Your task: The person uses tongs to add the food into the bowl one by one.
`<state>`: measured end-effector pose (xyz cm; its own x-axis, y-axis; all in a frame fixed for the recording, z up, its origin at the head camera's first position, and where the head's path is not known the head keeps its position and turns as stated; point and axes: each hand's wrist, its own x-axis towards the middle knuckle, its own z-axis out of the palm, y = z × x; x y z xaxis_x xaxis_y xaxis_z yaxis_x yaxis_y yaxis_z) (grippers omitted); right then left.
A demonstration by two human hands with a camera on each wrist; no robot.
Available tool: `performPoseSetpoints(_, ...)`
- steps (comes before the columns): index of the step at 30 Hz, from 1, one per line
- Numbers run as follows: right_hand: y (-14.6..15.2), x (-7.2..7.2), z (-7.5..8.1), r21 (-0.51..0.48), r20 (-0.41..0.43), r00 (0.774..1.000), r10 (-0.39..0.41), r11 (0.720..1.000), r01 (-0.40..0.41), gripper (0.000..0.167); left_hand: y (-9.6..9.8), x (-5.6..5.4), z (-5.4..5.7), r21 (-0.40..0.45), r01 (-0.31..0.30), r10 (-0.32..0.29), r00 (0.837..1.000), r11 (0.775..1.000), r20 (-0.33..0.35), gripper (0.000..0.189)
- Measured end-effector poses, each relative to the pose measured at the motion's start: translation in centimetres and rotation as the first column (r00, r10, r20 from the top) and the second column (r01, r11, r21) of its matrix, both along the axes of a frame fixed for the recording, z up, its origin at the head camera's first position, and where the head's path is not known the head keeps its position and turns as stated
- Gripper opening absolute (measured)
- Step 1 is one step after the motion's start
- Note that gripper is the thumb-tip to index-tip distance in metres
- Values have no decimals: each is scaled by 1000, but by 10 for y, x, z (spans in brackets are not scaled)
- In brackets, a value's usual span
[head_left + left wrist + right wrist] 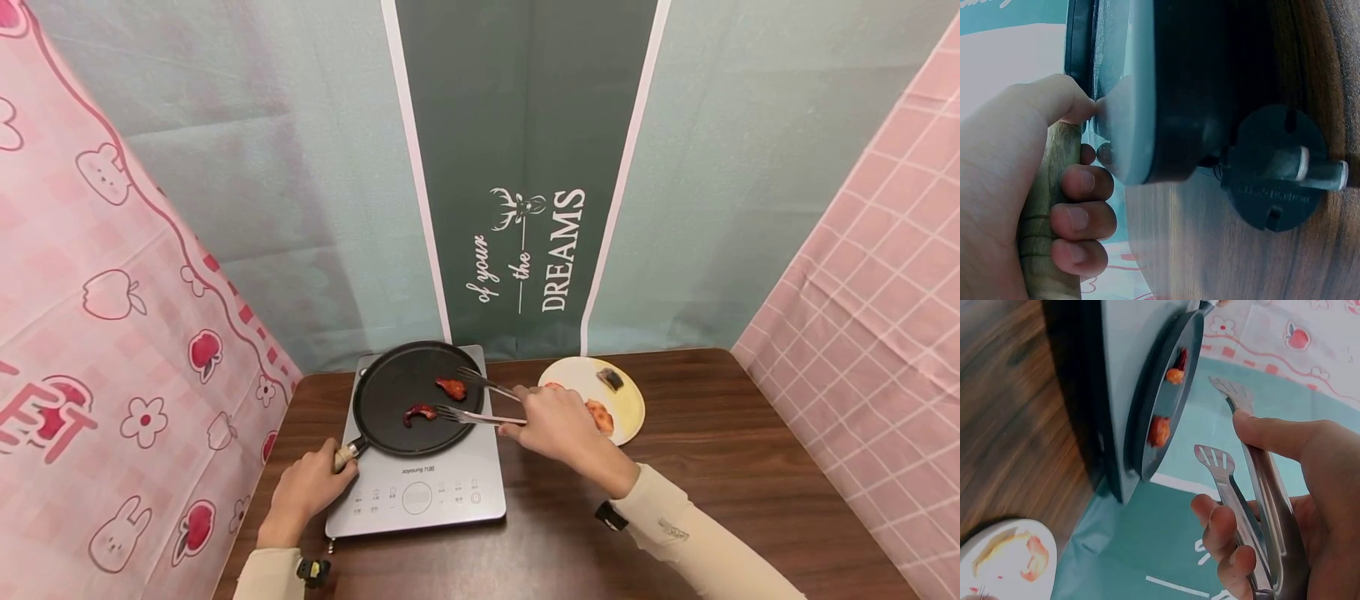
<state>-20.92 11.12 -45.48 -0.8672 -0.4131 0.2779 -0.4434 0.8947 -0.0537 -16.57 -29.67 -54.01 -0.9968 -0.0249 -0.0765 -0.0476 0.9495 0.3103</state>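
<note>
My left hand (306, 487) grips the wooden handle (1050, 200) of a flat black frying pan (397, 375), fingers wrapped round it. The pan sits on a silver induction cooker (450, 483). Metal tongs (1266, 506) are held in my right hand (558, 427), thumb on one arm and fingers round the other. Their slotted tips stand apart over the pan's right side, with nothing between them in the right wrist view. In the pan lie a reddish-orange piece of food (452, 389) and a dark red curled piece (418, 413), close to the tips.
A pale yellow plate (632, 408) stands right of the cooker, partly behind my right hand. On it are a grey-black piece (611, 379) and an orange piece (600, 417). Printed cloths hang behind and on both sides of the wooden table (720, 450).
</note>
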Motion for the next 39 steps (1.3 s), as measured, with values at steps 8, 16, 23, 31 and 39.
performPoseSetpoints(8, 26, -1, 3, -22, 31, 999, -45, 999, 46, 52, 0, 1, -1, -2, -1, 1, 1000, 1000, 0, 29)
performPoseSetpoints(16, 46, -1, 2, -21, -7, 998, -54, 998, 54, 51, 0, 1, -1, -1, -5, 5, 1000, 1000, 1, 29)
performPoseSetpoints(23, 60, 0, 2, -9, -14, 996, -88, 996, 88, 56, 0, 1, -1, -2, -6, 6, 1000, 1000, 5, 29)
performPoseSetpoints(31, 77, 1, 0, -17, -32, 991, -131, 991, 130, 49, 0, 1, -1, -5, -5, 5, 1000, 1000, -6, 29)
performPoseSetpoints(39, 97, 2, -2, -22, 53, 980, -191, 981, 193, 59, 0, 0, -1, -3, -3, 3, 1000, 1000, -10, 29)
